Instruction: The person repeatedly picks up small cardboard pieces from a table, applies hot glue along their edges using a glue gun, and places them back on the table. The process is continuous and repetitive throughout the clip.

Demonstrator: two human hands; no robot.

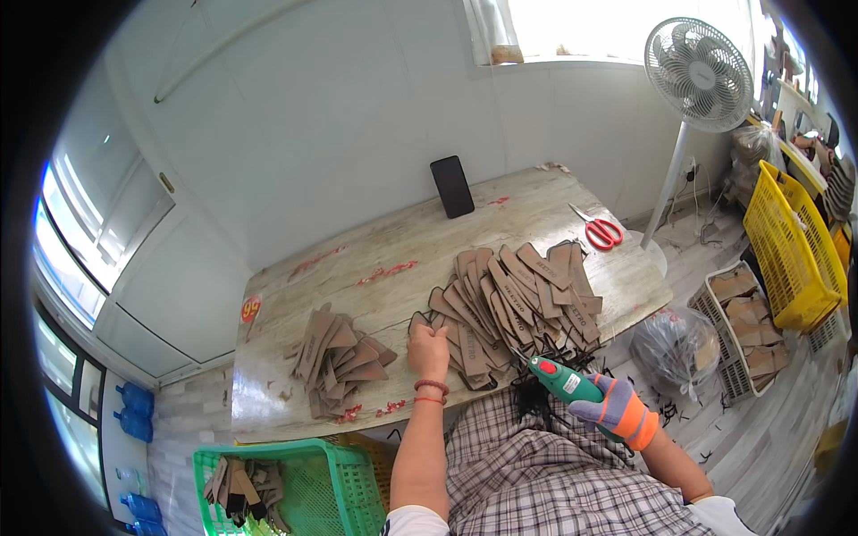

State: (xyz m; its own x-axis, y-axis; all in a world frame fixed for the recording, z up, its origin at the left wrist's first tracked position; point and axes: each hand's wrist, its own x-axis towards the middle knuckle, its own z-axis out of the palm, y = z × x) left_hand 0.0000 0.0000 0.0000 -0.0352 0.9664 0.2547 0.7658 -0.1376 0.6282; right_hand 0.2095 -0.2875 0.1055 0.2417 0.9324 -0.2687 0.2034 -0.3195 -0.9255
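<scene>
Resting on the near edge of the wooden table (375, 295), the left hand (428, 348) lay bare, its fingers curled down and pinching the end of one brown tag at the left side of the big fanned pile of tags (514, 299). A red band circled that wrist. The right hand (617, 409), in a grey and orange glove, was wrapped tight around the handle of a green tool (565, 380) with a red button; the tool's tip pointed up and left toward the near edge of the same pile, just beside the tags, and whether it touched them could not be told. A tangle of black strings hung below the table edge between the two hands. A smaller heap of tags (338, 357) lay well apart on the left of the table. Farther back were red scissors (601, 232) and a dark phone (452, 186) leaning on the wall. A green basket (304, 487) sat at the lower left with a few tags in it.
</scene>
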